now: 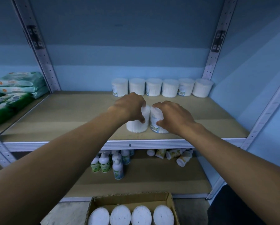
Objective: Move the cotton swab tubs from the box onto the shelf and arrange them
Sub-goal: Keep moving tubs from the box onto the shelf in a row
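On the far left, stacked wipe packs in green and white wrappers lie on the neighbouring shelf; their print is too blurred to read. The middle shelf has a wide bare stretch of brown board on its left half, and open board also to the right of the hands up to the metal upright.

The left hand curls its fingers and thumb round the left tub, which stands upright close to the front edge. Touching it, the right tub also stands upright, gripped by the right hand; it shows a barcode label low on its side, unreadable.

Along the back wall a row of six tubs stands upright, side by side, some with blue labels facing forward.

Below, pump bottles stand and small bottles lie tipped over. At the bottom, the cardboard box holds four tubs, white lids up.
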Available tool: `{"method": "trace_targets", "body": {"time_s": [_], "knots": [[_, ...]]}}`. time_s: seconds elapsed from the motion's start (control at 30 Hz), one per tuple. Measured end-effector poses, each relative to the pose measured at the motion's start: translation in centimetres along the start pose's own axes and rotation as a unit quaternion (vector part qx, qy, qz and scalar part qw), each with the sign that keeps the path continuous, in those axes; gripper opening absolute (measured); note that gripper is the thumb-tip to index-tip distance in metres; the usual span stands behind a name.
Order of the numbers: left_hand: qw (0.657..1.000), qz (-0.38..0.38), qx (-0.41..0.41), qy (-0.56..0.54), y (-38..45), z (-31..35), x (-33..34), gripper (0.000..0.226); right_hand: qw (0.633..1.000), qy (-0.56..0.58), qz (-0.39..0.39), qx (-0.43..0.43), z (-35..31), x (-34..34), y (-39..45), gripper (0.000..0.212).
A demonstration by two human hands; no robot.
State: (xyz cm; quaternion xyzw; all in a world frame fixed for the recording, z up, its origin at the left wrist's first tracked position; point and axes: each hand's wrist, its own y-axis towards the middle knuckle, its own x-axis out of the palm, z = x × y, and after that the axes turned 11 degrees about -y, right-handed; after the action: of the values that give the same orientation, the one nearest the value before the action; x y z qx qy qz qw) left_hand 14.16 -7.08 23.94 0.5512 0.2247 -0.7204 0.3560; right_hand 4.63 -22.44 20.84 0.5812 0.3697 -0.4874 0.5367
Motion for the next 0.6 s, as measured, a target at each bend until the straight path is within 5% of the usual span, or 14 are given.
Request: {"method": "trace_targets", "body": {"time_s": [0.3,0.47,0.6], "knots": [[0.998,-0.011,0.058,0.010,4.2,7.2,2.6,0.063,0.998,-0.032,-0.035,0.046,7.1,-0.7,-1.8,0.031],[0.998,-0.017,0.067,0.011,5.7,10.1,3.6,0.063,0.996,-0.054,-0.036,0.067,9.9,-0.7,-2.4,0.049],[0.997,-0.028,0.073,0.015,6.8,11.5,3.9,0.064,0.994,-0.069,-0.037,0.076,11.1,-0.4,-2.1,0.041]]}}
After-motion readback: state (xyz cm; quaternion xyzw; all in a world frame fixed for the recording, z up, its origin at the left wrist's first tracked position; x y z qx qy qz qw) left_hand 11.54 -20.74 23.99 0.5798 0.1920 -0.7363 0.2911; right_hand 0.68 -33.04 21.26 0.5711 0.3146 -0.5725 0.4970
